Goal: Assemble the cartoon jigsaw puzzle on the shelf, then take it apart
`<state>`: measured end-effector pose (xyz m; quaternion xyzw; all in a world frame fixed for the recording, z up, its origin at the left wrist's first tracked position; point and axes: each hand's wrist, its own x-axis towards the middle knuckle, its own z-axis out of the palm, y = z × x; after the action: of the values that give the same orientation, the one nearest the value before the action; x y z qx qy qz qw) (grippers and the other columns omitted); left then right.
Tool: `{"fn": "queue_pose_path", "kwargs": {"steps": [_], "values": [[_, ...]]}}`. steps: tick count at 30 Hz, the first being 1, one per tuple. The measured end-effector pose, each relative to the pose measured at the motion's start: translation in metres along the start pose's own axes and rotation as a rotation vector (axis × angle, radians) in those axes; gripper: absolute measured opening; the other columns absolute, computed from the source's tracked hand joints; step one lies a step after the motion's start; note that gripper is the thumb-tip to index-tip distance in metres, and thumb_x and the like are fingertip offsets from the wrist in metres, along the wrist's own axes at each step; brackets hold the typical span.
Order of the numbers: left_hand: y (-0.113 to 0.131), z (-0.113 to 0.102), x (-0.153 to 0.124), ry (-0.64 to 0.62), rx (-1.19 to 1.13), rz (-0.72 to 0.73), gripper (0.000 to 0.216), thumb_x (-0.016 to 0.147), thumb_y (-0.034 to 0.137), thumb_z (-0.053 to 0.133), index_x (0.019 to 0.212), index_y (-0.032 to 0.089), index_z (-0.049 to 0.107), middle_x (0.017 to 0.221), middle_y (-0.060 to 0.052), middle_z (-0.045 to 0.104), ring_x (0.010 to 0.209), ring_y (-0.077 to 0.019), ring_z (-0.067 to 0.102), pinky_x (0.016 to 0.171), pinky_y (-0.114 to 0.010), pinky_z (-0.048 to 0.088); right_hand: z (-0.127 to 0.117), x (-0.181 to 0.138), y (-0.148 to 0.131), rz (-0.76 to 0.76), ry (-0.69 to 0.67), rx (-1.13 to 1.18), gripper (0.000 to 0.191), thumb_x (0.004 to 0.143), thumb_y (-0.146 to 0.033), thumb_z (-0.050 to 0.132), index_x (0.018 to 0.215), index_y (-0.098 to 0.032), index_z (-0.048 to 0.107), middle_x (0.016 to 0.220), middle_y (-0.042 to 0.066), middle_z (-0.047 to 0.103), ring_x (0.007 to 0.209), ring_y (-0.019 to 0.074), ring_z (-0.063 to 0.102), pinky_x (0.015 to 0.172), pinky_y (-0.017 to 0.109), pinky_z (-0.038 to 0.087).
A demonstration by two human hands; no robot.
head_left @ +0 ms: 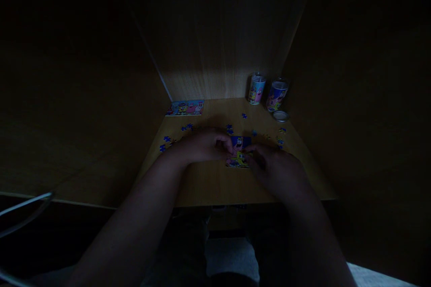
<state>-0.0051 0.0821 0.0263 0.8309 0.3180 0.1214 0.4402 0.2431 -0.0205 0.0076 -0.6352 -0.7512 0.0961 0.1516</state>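
Note:
A partly joined jigsaw puzzle [238,142] lies on the wooden desk, with yellow and pink cartoon figures on dark blue. My left hand [209,144] is curled, its fingertips pressed to the puzzle's left side. From the right, my right hand [278,166] reaches in with thumb and forefinger drawn together at the puzzle's right edge. They close on what looks like a puzzle piece, mostly hidden by the fingers in the dim light. Loose blue puzzle pieces [229,129] lie just behind the puzzle. Other loose pieces [166,138] are scattered at the left.
Two clear-topped picture cans [257,89] [276,96] stand at the back right, a round lid [280,116] before them. A flat cartoon picture [185,108] lies at the back left. More pieces [279,140] lie right. Wooden panels [215,54] enclose the desk [215,188].

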Motion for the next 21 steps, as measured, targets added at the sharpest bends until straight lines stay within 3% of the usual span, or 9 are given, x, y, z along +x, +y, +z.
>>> {"fn": "queue_pose_path", "kwargs": {"steps": [5, 10, 15, 20, 21], "values": [[0.001, 0.001, 0.0, 0.083, -0.036, 0.01, 0.01, 0.094, 0.031, 0.082, 0.095, 0.022, 0.079, 0.102, -0.004, 0.084, 0.097, -0.0198, 0.077, 0.09, -0.032, 0.057, 0.001, -0.001, 0.0, -0.004, 0.01, -0.013, 0.03, 0.113, -0.048, 0.057, 0.129, -0.034, 0.079, 0.105, 0.002, 0.088, 0.085, 0.0238, 0.083, 0.069, 0.033, 0.052], [0.003, -0.004, 0.0, 0.357, 0.072, 0.003, 0.012, 0.096, 0.031, 0.075, 0.099, 0.021, 0.079, 0.095, -0.003, 0.08, 0.087, -0.0181, 0.071, 0.079, -0.029, 0.053, 0.001, -0.001, 0.001, -0.016, 0.026, -0.008, 0.03, 0.113, -0.048, 0.057, 0.127, -0.034, 0.079, 0.107, 0.002, 0.088, 0.087, 0.0238, 0.083, 0.069, 0.033, 0.053], [0.009, -0.011, -0.001, 0.579, 0.177, 0.038, 0.016, 0.098, 0.034, 0.07, 0.096, 0.02, 0.076, 0.074, 0.003, 0.065, 0.069, -0.0135, 0.058, 0.067, -0.026, 0.043, 0.001, -0.001, 0.001, -0.004, 0.026, -0.001, 0.029, 0.113, -0.049, 0.057, 0.128, -0.036, 0.079, 0.106, 0.001, 0.088, 0.087, 0.0239, 0.083, 0.071, 0.033, 0.054], [0.04, -0.008, -0.02, 0.834, 0.275, 0.039, 0.014, 0.098, 0.034, 0.07, 0.099, 0.022, 0.077, 0.065, 0.006, 0.055, 0.061, -0.0128, 0.053, 0.06, -0.027, 0.039, 0.001, 0.0, 0.0, -0.02, 0.025, 0.015, 0.03, 0.114, -0.047, 0.056, 0.128, -0.035, 0.079, 0.109, 0.002, 0.088, 0.094, 0.0246, 0.083, 0.076, 0.035, 0.057], [0.051, 0.0, -0.029, 0.827, 0.296, 0.04, 0.012, 0.099, 0.033, 0.07, 0.1, 0.024, 0.078, 0.067, 0.006, 0.057, 0.062, -0.0133, 0.054, 0.061, -0.028, 0.041, 0.0, 0.0, -0.001, -0.019, 0.023, 0.014, 0.03, 0.114, -0.046, 0.056, 0.129, -0.035, 0.079, 0.11, 0.003, 0.088, 0.094, 0.0249, 0.083, 0.076, 0.035, 0.057]]}}
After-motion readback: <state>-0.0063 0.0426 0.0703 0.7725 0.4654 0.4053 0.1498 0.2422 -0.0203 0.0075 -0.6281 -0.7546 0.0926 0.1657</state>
